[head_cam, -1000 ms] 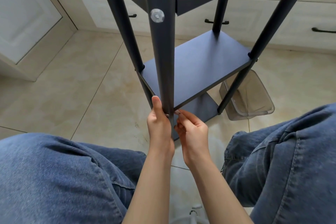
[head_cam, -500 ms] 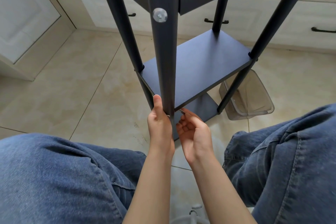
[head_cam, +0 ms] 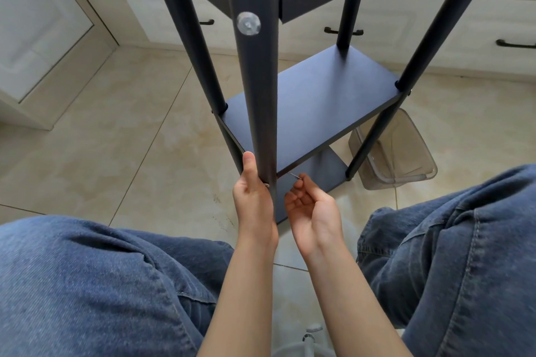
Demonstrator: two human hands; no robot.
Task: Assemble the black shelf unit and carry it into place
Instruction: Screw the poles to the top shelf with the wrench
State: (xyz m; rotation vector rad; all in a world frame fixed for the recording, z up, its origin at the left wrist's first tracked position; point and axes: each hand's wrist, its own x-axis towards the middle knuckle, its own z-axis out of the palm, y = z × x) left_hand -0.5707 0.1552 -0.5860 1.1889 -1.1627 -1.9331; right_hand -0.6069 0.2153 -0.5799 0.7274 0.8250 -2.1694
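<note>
While the shelf unit stood on the floor with 3 boards fitted, the left hand gripped the near post. The right hand pinched a thin key beside that joint. Tightening and carrying apparently remained.

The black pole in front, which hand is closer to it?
Left. The left hand grips the front pole near its lower end, thumb up along it. The right hand is beside the pole, apart from it, pinching a thin metal tool.
</note>
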